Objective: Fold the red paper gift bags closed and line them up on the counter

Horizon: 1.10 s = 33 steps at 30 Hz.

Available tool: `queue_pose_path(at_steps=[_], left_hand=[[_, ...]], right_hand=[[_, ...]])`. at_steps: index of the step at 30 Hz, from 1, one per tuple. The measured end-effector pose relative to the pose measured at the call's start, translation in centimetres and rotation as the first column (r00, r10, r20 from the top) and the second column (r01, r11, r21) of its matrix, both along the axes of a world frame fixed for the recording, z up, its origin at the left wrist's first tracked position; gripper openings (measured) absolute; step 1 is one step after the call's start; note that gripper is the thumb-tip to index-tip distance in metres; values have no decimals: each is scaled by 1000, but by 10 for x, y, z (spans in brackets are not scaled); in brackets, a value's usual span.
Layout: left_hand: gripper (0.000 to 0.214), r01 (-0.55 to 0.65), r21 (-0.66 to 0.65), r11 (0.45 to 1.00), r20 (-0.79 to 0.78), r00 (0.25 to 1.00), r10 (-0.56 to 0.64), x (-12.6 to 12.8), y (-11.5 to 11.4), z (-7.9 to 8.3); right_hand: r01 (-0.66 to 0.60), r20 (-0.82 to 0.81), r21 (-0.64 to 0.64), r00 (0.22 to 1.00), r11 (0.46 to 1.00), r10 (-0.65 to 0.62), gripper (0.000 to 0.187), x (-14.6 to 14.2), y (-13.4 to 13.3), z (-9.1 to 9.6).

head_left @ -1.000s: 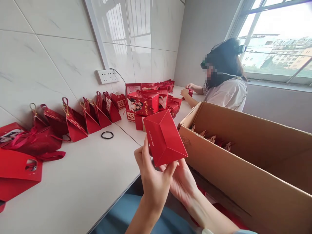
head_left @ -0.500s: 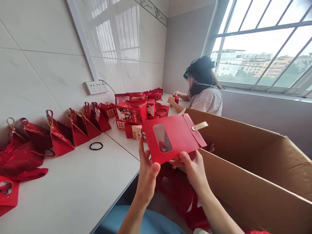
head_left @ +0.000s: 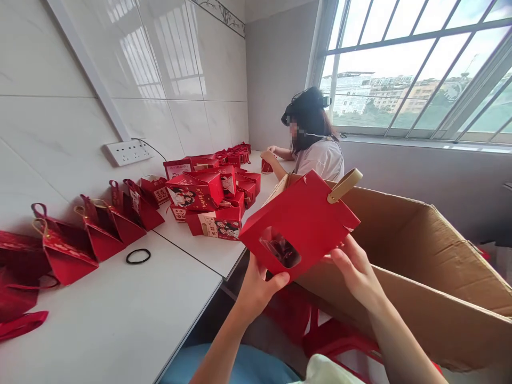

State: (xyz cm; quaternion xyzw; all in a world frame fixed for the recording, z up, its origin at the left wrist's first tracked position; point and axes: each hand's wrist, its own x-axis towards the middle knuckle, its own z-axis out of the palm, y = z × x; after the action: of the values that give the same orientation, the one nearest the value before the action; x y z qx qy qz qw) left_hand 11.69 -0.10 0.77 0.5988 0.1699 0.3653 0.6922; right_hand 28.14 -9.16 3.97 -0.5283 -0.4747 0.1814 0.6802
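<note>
I hold a red paper gift box [head_left: 304, 224] with an oval window and a tan tab at its top corner, tilted in front of me above the table's edge. My left hand [head_left: 258, 288] grips its lower edge, thumb on the front below the window. My right hand [head_left: 354, 269] is under the box's right side, fingers curled against its back. Behind the gift box stands a large open cardboard carton [head_left: 432, 266].
The white table [head_left: 120, 320] carries a row of red triangular gift bags [head_left: 100, 232], a black hair tie [head_left: 138, 256] and a heap of printed red boxes [head_left: 208, 197]. A wall socket [head_left: 127, 152] is above. Another person [head_left: 316, 144] sits by the window, handling a red box.
The box has been turned from its folded bottom facing me to its windowed front, then tilted and raised to the right. My view has swung up and right.
</note>
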Motion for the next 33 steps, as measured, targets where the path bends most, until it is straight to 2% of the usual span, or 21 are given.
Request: queue_pose_path(at_steps=[4,6,7,9,11,13,15,18,20,23,27,29,31,33], left_hand=[[68,119,81,990,-145,984,-107,20,4,1],[66,204,190,960,-215,963,-162,33,11,0],[66,217,280,935,-256,956,-145,40,17,-1],[62,164,518,840,-325,946,16,57,30,-7],[52,87,733,674,-329,913,240,74,44,-16],[45,59,839,541,-304,875,377,89,56,-24],[44,75,871,486,-313,846,432,99,65,-29],[32,113,883,455,-341,821,458,105,72,-35],[22,123,899,420,-332,816,472,104,74,-39],[27,85,935,343,-259,825,502,103,77,-48],[42,50,963,264,-182,844,504,103,80,-57],[43,51,968,245,-173,845,505,104,80,-59],[40,38,972,231,-156,840,520,104,80,-59],[36,13,978,209,-125,837,533,105,79,-59]], right_hand=[[74,24,-75,997,994,-73,31,31,-6,6],[98,15,-115,995,988,-97,34,52,-7,9],[119,22,-135,993,984,-117,36,64,-8,11],[176,65,-182,984,967,-167,38,92,-6,16],[241,127,-243,968,940,-215,41,122,-2,21],[287,178,-304,954,908,-242,41,150,5,21],[294,189,-350,952,889,-240,40,175,11,17],[263,145,-390,964,883,-223,41,197,19,1],[267,113,-400,964,877,-242,42,202,21,-10],[271,67,-400,961,875,-268,42,198,20,-23],[250,-20,-373,961,894,-277,40,186,16,-27],[174,-158,-406,954,897,-257,35,181,18,-26],[37,-377,-471,895,881,-240,27,176,21,-23],[-95,-579,-535,765,839,-282,26,172,25,-20]])
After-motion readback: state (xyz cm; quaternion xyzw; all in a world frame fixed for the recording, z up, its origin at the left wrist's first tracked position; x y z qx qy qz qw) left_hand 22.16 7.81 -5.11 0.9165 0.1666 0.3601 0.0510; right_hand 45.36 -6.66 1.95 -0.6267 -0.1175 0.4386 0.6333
